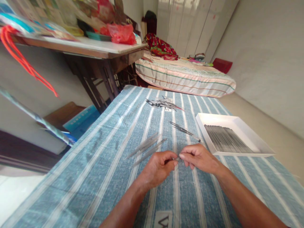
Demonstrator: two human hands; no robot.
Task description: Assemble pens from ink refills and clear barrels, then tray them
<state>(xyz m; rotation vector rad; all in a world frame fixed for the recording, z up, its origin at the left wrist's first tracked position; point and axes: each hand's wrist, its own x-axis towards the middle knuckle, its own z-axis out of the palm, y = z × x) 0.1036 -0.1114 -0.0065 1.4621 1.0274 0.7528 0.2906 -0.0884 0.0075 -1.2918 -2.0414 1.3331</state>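
My left hand (159,167) and my right hand (199,158) meet above the striped cloth, thumbs and fingertips pinched together. Between them shows a bit of a slim greyish piece (178,158); the fingers hide most of it, so its kind is unclear. Left of my left hand lie several grey, see-through pen barrels (147,144). Just beyond my right hand is a small bundle of thin dark pen refills (181,128). Farther back, a loose pile of black refill-like sticks (163,104), one with a red end, rests on the cloth.
A shallow white box (257,148) at the right holds a row of grey pens (225,137). The blue striped cloth (106,177) covers the table. At the left stands a cluttered side table (95,47) with a red plastic bag (122,34). A bed (185,74) is behind.
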